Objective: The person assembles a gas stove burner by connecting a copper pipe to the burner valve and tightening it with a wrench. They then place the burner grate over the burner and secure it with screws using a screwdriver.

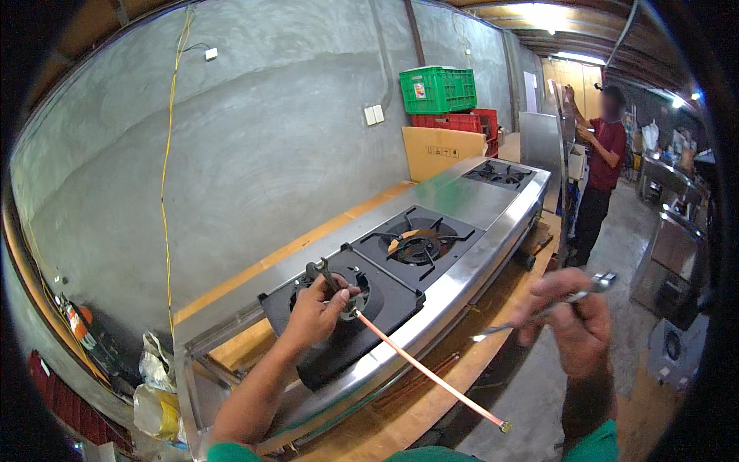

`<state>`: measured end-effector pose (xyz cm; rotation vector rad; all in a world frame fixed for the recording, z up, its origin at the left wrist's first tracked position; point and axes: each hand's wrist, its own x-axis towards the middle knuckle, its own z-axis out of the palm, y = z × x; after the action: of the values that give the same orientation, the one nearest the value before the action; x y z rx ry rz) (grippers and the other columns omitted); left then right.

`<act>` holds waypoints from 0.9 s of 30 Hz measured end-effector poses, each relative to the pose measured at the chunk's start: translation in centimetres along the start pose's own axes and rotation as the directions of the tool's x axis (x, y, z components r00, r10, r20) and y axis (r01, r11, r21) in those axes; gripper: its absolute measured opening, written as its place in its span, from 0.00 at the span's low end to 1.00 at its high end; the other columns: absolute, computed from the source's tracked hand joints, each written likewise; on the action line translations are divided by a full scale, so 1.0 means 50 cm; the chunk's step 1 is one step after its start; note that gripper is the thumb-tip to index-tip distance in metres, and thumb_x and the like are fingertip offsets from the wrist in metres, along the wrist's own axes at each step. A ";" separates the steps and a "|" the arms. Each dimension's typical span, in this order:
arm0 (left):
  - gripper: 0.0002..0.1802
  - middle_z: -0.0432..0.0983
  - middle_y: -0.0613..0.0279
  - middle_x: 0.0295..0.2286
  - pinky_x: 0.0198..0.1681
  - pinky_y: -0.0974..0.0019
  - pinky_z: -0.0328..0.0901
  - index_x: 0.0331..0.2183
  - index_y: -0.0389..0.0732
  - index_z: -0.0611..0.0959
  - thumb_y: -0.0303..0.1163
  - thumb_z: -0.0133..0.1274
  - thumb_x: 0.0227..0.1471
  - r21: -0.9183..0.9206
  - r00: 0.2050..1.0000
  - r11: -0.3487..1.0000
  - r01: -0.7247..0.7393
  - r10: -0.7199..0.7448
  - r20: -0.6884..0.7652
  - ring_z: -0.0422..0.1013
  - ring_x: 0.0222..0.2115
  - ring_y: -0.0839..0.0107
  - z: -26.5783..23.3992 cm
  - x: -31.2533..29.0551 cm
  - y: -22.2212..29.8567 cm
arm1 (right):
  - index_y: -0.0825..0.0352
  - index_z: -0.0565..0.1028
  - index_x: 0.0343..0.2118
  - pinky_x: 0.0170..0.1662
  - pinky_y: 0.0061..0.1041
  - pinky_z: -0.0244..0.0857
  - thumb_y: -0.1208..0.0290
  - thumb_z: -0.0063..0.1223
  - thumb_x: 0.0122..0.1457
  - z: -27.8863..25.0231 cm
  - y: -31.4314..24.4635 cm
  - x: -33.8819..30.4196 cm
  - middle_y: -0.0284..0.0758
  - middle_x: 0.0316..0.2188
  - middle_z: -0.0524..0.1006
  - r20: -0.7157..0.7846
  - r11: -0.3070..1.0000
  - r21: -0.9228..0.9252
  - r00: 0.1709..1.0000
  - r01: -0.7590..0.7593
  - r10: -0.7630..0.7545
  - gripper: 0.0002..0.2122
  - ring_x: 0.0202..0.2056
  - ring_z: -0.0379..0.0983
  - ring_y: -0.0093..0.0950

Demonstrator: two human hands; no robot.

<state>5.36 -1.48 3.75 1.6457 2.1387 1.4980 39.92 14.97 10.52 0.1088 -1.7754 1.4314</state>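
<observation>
Copper catches our eye first in the head view: a long, thin copper tube point(427, 369) with a small brass fitting at its near end point(504, 426) runs from near right up to the far left, where its far end meets our left hand point(315, 312); our left hand rests on the near burner of the long stainless-steel gas stove point(462, 202), fingers curled together around the tube's end and a dark metal spanner point(323, 273) that sticks up above the knuckles; our right hand point(570, 323) hangs apart to the right, out over the floor, fingers clamped on a slim silvery wrench point(539, 312) whose ends show on either side of the fist.

We judge the tube light but easily kinked, stiff enough to hold its line yet soft under a sideways push; it is best held close to the end being worked, with the free length kept straight; the fitting looks small and likely slippery.

Further along the stove sit a middle black cast-iron burner grate point(419, 245) and a far one; beyond stand a green plastic crate point(437, 89), red crates and a flat cardboard sheet point(443, 152); far right, another person in a dark red shirt point(604, 146) stands facing away.
</observation>
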 end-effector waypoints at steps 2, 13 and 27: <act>0.08 0.83 0.54 0.37 0.44 0.63 0.70 0.41 0.38 0.74 0.31 0.50 0.62 0.023 0.998 0.998 -0.061 0.061 -0.005 0.79 0.40 0.65 0.002 -0.001 -0.008 | 0.70 0.70 0.50 0.39 0.24 0.70 0.63 0.50 0.67 0.029 0.011 0.042 0.40 0.35 0.80 0.115 0.997 0.035 0.992 -0.062 0.058 0.16 0.35 0.75 0.24; 0.11 0.81 0.50 0.33 0.40 0.59 0.71 0.41 0.39 0.78 0.34 0.54 0.60 0.133 0.991 0.983 -0.129 0.125 0.043 0.79 0.35 0.55 -0.003 0.002 0.003 | 0.71 0.70 0.51 0.40 0.22 0.72 0.67 0.45 0.69 0.144 0.098 0.196 0.39 0.34 0.80 0.497 0.968 -0.243 0.865 0.057 0.074 0.14 0.35 0.76 0.21; 0.17 0.77 0.44 0.31 0.34 0.49 0.69 0.45 0.42 0.77 0.35 0.54 0.54 0.131 0.951 0.948 -0.290 0.271 0.146 0.73 0.32 0.40 -0.029 0.016 -0.036 | 0.70 0.72 0.39 0.32 0.39 0.65 0.66 0.50 0.65 0.269 0.201 0.269 0.45 0.27 0.76 0.691 0.872 -0.348 0.723 0.344 -0.010 0.10 0.29 0.74 0.48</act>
<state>2.92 -1.74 3.63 2.1143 2.0651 1.2750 18.57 12.69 11.31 0.6098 -2.5717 0.8192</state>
